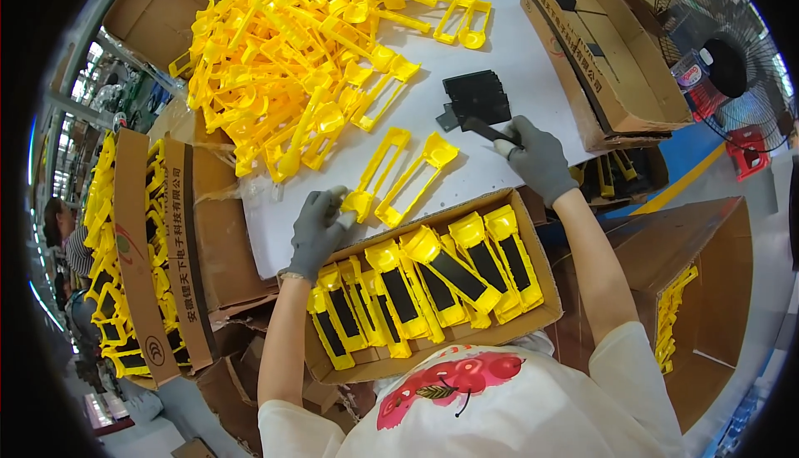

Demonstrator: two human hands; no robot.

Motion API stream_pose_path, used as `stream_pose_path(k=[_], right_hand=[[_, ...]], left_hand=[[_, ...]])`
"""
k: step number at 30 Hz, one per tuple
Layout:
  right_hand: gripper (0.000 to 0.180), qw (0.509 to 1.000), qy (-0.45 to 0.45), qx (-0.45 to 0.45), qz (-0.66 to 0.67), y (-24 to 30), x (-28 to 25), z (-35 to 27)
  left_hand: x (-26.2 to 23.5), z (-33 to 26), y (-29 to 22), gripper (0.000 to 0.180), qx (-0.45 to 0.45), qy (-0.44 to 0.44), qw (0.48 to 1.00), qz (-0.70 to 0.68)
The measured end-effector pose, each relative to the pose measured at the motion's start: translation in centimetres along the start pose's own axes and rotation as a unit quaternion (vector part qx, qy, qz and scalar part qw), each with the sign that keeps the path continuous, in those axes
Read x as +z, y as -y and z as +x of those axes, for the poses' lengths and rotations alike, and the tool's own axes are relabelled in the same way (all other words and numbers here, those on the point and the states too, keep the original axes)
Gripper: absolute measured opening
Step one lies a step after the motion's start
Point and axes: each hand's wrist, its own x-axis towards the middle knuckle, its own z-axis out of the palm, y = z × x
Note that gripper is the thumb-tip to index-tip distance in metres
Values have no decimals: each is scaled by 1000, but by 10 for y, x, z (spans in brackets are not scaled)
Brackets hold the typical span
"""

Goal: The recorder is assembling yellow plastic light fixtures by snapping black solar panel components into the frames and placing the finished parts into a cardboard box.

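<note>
Frame [359, 201], yellow, slotted, one: on the near left of the worktop [520, 29], slanting away from me, its slot without a strip.

Left hand [318, 232], gloved grey: narrowed, thumb and fingers about the frame's near, cupped end.

Right hand [539, 158], gloved grey: narrowed, holding one black strip [484, 129] by its right end, just on the near side of the stack.

Stack [476, 96], black strips, loosely squared: farther off, right of the middle. Small grey piece against its left edge.

Second frame [439, 152], one: just right of the first, lying alongside it, slot likewise bare.

Heap [283, 59], yellow frames, many, tangled: far left.

Box [539, 252], cardboard: nearest me, below the worktop's near edge; holds a row of filled frames [398, 292], black showing in their slots, one lying askew on top.

Step in hand, as I judge it: strip picked, frame held, the two not yet joined.

Next move, as I judge it: calls for my right hand to carry the strip left and nearer, turn it to the slot's slant and press it flat, my left keeping the frame steady. Risk: a second strip clinging beneath the first.
</note>
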Motion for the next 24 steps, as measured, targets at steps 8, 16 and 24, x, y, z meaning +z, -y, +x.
stream_pose_path(k=[8,16,24], right_hand=[[19,966,1,31,256,25,-20,-45],[14,914,134,68,378,77,-52,-92],[19,947,167,-10,275,99,-48,-107]], left_hand=[[23,12,-2,22,-18,-93,994,62],[-11,-23,-90,31,-138,-67,917,-369],[9,-69,-134,25,-212,22,855,-473]])
